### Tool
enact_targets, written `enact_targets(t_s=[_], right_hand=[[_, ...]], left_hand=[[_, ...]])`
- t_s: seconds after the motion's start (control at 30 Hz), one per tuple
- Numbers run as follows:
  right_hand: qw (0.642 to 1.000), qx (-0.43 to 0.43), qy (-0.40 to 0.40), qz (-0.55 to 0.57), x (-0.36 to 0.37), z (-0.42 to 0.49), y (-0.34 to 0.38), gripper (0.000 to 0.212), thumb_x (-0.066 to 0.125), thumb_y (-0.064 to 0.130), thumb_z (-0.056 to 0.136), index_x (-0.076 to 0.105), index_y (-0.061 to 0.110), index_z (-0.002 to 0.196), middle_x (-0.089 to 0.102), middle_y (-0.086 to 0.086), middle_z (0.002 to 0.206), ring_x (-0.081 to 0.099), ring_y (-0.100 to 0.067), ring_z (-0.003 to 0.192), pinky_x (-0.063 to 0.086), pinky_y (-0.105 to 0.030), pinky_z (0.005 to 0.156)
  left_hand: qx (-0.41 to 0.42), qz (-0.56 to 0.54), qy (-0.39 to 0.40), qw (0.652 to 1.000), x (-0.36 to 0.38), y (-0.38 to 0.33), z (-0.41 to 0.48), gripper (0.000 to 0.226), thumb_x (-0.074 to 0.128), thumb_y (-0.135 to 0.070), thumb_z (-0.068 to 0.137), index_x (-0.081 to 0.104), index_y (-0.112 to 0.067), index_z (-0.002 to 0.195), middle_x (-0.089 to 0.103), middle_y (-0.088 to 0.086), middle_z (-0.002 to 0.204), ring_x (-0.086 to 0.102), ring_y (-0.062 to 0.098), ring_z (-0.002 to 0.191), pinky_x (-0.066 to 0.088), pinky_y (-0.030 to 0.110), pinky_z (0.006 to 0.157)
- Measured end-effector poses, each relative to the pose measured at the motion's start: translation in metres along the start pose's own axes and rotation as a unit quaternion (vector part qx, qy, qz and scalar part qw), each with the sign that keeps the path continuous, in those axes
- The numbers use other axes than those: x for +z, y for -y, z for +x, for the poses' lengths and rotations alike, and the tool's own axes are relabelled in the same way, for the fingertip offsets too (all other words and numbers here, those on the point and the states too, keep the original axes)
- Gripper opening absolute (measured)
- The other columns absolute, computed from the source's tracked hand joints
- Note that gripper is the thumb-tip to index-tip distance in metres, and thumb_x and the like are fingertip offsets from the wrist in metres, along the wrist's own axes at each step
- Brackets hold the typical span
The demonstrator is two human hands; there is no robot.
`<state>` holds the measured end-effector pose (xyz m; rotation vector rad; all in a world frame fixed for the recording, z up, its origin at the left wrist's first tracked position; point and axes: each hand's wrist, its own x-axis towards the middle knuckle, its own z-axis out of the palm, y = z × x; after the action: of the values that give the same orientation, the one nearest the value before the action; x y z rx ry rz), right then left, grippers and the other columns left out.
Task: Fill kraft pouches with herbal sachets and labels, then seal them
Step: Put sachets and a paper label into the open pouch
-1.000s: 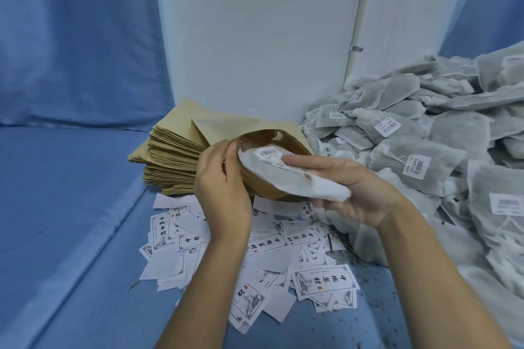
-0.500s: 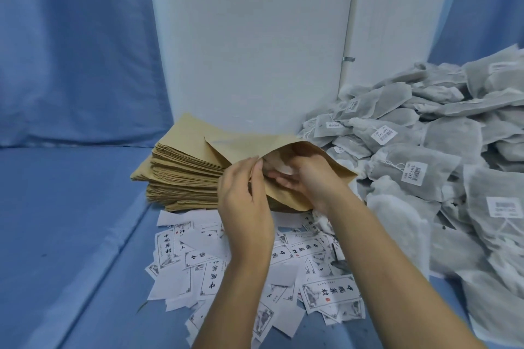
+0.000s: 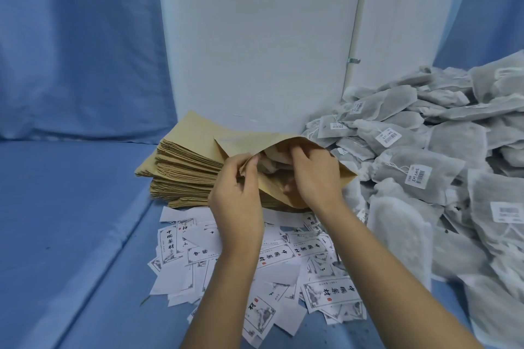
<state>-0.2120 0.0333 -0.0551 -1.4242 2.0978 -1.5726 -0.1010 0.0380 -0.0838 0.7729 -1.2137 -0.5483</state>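
An open kraft pouch lies on top of a stack of flat kraft pouches. My left hand pinches the near edge of its mouth and holds it apart. My right hand reaches into the mouth, fingers curled on a pale herbal sachet that is mostly hidden inside the pouch. Printed paper labels lie scattered on the blue surface below both wrists.
A large heap of grey mesh sachets with barcode tags fills the right side. A white panel stands behind the stack, with blue cloth at the back left. Blue padded surface extends to the left.
My right hand has carried the sachet from outside the pouch into its mouth and pushed it deeper. My left hand kept holding the pouch edge.
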Motion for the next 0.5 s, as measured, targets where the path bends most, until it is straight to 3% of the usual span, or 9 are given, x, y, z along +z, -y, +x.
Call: enact_targets(t_s=[0.07,0.17,0.27,0.3,0.4,0.5], right_hand=[[0.999,-0.004,0.039,0.000,0.000,-0.005,0.002,0.042,0.035,0.029,0.092,0.065,0.006,0.073,0.065,-0.010,0.053,0.065,-0.022,0.061,0.046,-0.033,0.071],[0.996,-0.014,0.079,-0.051,0.003,0.001,0.006,0.035,0.033,0.024,0.094,0.064,0.010,0.089,0.069,-0.008,0.068,0.064,-0.029,0.068,0.048,-0.036,0.081],[0.991,-0.024,0.107,-0.072,0.003,0.008,0.010,0.033,0.031,0.021,0.096,0.062,0.013,0.103,0.070,-0.011,0.076,0.061,-0.023,0.055,0.050,-0.039,0.081],[0.990,-0.028,0.114,-0.080,0.003,0.007,0.010,0.034,0.030,0.021,0.097,0.062,0.011,0.102,0.070,-0.013,0.081,0.062,-0.025,0.059,0.050,-0.040,0.080],[0.985,-0.068,0.028,-0.155,0.003,-0.003,0.003,0.030,0.033,0.026,0.098,0.058,0.009,0.096,0.067,-0.016,0.098,0.059,-0.036,0.089,0.042,-0.036,0.073],[0.981,-0.148,-0.055,-0.116,-0.001,-0.018,-0.005,0.024,0.044,0.028,0.096,0.061,0.012,0.093,0.065,-0.006,0.092,0.057,-0.025,0.089,0.038,-0.031,0.071]], left_hand=[[-0.002,-0.006,-0.019,1.000,-0.001,-0.001,0.001,0.009,0.061,-0.013,0.091,0.067,-0.019,0.087,0.062,-0.019,0.078,0.055,-0.009,0.073,0.038,0.005,0.066],[-0.004,-0.016,-0.044,0.999,-0.002,0.000,0.001,0.010,0.061,-0.013,0.091,0.068,-0.019,0.086,0.064,-0.017,0.077,0.055,-0.008,0.072,0.039,0.006,0.066],[0.005,-0.018,-0.040,0.999,-0.002,-0.001,0.002,0.009,0.062,-0.012,0.090,0.068,-0.018,0.087,0.063,-0.016,0.077,0.055,-0.009,0.070,0.038,0.005,0.065],[0.004,-0.015,-0.031,0.999,-0.001,-0.001,0.003,0.009,0.062,-0.012,0.090,0.068,-0.017,0.087,0.062,-0.018,0.076,0.055,-0.010,0.069,0.038,0.004,0.064],[-0.035,-0.012,0.011,0.999,0.000,0.002,0.007,0.009,0.062,-0.016,0.090,0.071,-0.018,0.093,0.064,-0.022,0.081,0.056,-0.015,0.074,0.038,0.001,0.065],[-0.092,-0.012,0.046,0.995,-0.002,0.010,0.010,0.019,0.058,-0.018,0.092,0.069,-0.019,0.108,0.064,-0.021,0.098,0.053,-0.022,0.088,0.038,-0.003,0.071]])
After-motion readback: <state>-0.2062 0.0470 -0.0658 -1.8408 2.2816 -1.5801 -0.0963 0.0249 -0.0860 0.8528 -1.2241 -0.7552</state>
